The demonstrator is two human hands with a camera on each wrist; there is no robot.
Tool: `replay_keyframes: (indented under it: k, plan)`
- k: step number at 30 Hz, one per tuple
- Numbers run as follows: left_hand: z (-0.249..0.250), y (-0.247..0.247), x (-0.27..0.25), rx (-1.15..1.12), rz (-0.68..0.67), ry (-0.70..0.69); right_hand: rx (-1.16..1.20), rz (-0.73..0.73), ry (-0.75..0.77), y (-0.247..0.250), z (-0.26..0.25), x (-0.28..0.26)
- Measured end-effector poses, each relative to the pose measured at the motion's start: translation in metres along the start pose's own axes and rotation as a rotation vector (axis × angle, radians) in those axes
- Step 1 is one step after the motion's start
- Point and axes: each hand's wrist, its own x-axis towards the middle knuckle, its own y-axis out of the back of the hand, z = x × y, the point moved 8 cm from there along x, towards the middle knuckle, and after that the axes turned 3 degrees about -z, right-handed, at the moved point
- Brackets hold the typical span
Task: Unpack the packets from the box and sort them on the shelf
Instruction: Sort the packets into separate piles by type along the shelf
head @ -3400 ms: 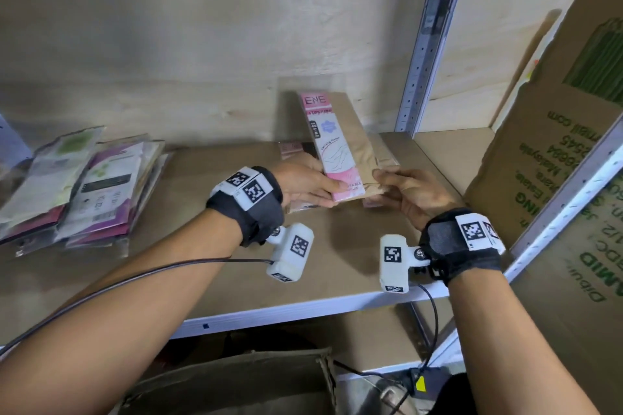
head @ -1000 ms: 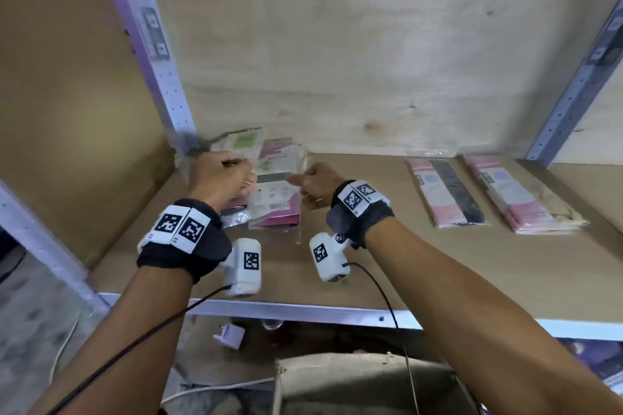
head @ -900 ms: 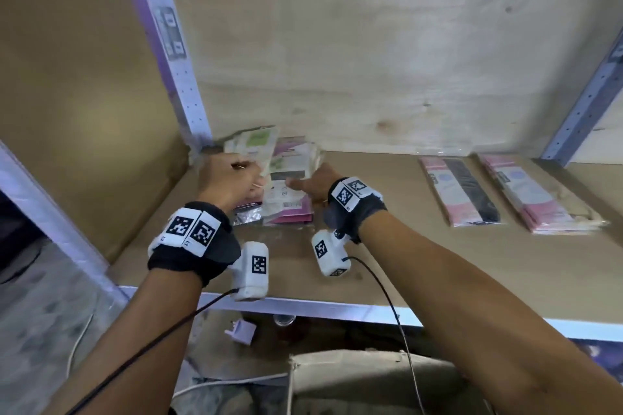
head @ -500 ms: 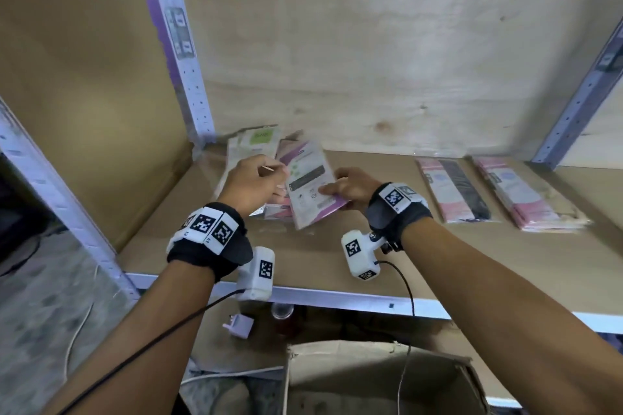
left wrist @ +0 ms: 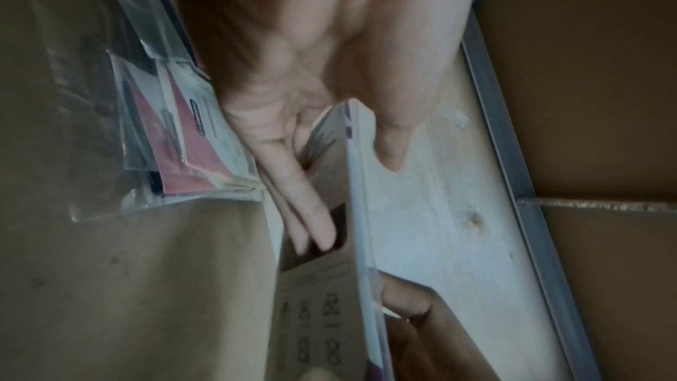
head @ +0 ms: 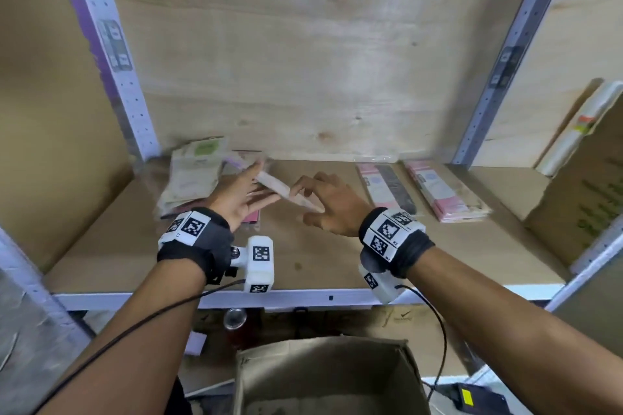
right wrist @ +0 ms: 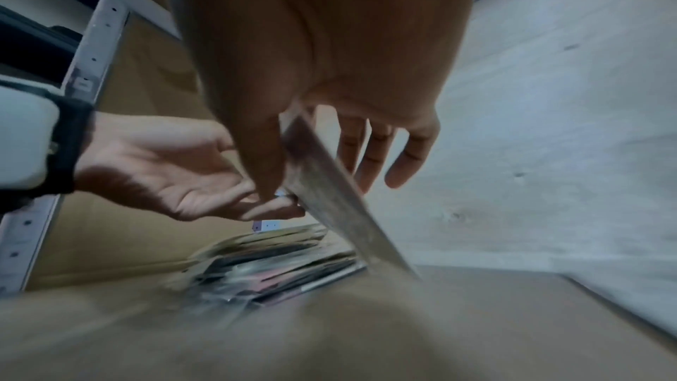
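From the head camera, both hands are over the shelf (head: 303, 266), sharing one flat packet (head: 286, 192) that stands tilted on edge above the board, just right of the mixed packet pile (head: 194, 175) tucked against the left upright (head: 111, 54). The left hand (head: 241, 200) lies flat with fingers straight along the packet's near face; the right hand (head: 332, 204) pinches its other end, fingers fanned. Bare board runs from the pile to two pink packet stacks (head: 387, 189), (head: 445, 192) near the right upright, and the shelf's front lip is unobstructed. Below that lip sits the open box (head: 330, 377). On the left wrist view, the left hand (left wrist: 293, 115) has straight fingers (left wrist: 315, 213) laid against the packet (left wrist: 355, 213), thumb on the far side of its thin edge; the pile (left wrist: 183, 132) sits just beside. On the right wrist view, blurred, the right hand (right wrist: 311, 83) nips the packet (right wrist: 329, 193) between thumb and forefinger, the other fingers spread; the left hand (right wrist: 175, 173) is palm-up and touches it, with the pile (right wrist: 278, 265) beneath.
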Motion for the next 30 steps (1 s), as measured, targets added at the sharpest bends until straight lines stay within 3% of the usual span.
replay_keyframes:
  k: [3, 7, 9, 11, 14, 18, 25, 30]
  plan:
    - [-0.008, 0.005, 0.007, 0.109, 0.07, -0.025, 0.121, -0.115, -0.085, -0.006, 0.021, -0.003]
    - [-0.013, 0.003, 0.014, 0.125, 0.027, -0.015, 0.313, 0.055, -0.201, 0.008, 0.065, 0.0]
    - [-0.016, 0.0, 0.018, 0.082, -0.022, 0.009, 0.514, 0.029, -0.267, 0.002, 0.084, 0.001]
    - [-0.02, -0.004, 0.022, 0.059, -0.057, 0.037, 0.782, -0.038, -0.268, -0.012, 0.093, 0.003]
    - [-0.024, -0.003, 0.026, 0.079, -0.058, 0.052, 0.994, -0.065, -0.21, -0.018, 0.097, 0.004]
    - [-0.006, 0.019, 0.036, 0.057, 0.063, -0.067, 1.005, -0.083, -0.205, -0.017, 0.108, 0.006]
    - [0.014, 0.046, 0.042, 0.374, 0.26, -0.244, 1.004, -0.17, -0.139, -0.023, 0.122, 0.014]
    - [0.018, 0.044, 0.042, 0.441, 0.271, -0.3, 0.99, -0.176, -0.072, -0.018, 0.128, 0.013]
